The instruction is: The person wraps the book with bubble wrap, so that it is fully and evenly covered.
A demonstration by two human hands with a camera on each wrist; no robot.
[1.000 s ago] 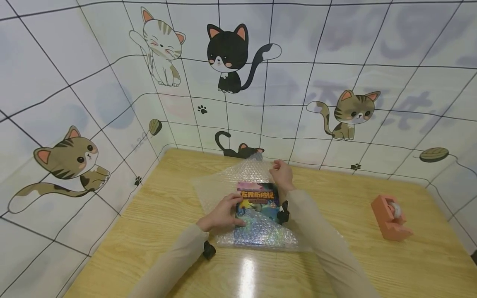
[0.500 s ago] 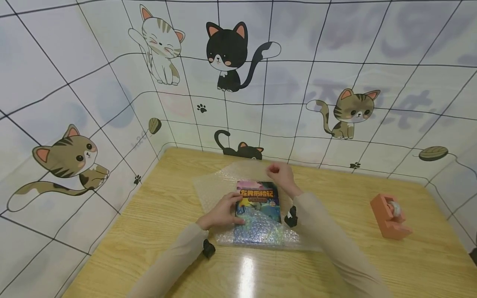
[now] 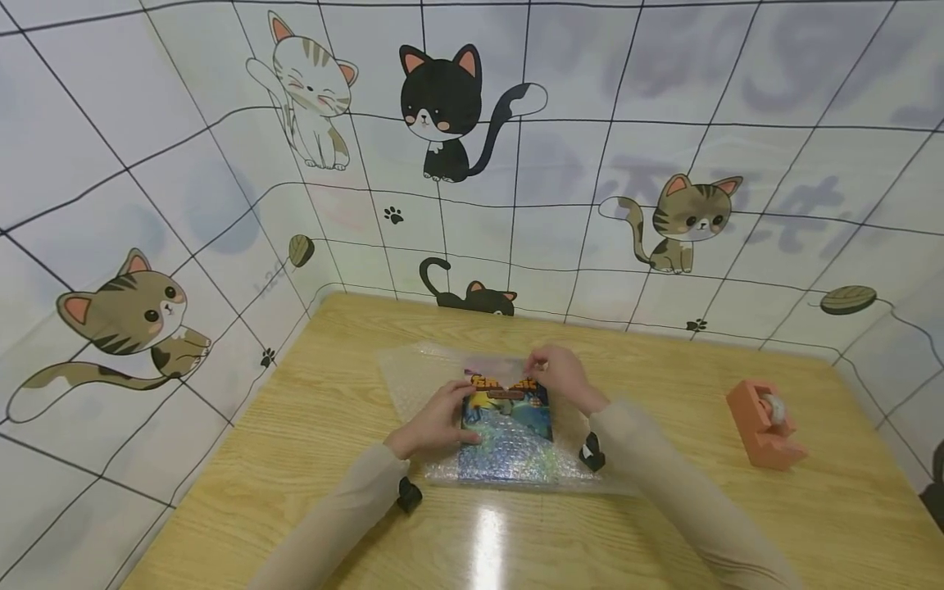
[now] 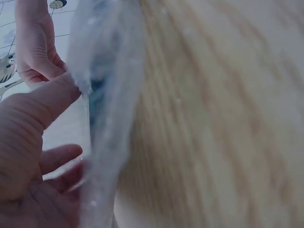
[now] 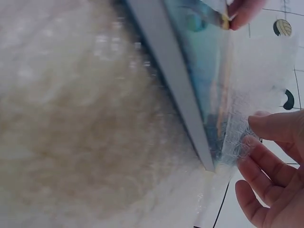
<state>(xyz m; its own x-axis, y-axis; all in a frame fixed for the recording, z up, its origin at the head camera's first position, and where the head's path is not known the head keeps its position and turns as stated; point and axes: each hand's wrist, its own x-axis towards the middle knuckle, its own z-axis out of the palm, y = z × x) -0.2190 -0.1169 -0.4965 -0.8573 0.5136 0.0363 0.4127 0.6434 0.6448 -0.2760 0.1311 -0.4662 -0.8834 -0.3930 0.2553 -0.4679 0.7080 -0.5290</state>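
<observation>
1. The thick book with a colourful, mainly blue cover and yellow lettering (image 3: 505,403) lies flat within a sheet of clear bubble wrap (image 3: 409,378) on the yellow wood-grain table (image 3: 295,467), in front of the person.
2. One layer of wrap covers the book's near part; another, from the far side, reaches over the lettering.
3. The left hand (image 3: 435,416) is spread at the book's left edge, fingertips on the cover and thumb lower down, touching the wrap, apparently steadying the book.
4. The right hand (image 3: 564,377) pinches the far layer between thumb and fingers near the book's upper right corner. The two hands are apart, one at each side.
5. The step in hand looks like folding the far layer down over the cover.
6. The next move seems to call for drawing that layer flat and snug while the book is kept from sliding.
7. The coral-orange plastic tape dispenser with a roll of tape (image 3: 763,426) stands untouched, well apart to the right.
</observation>
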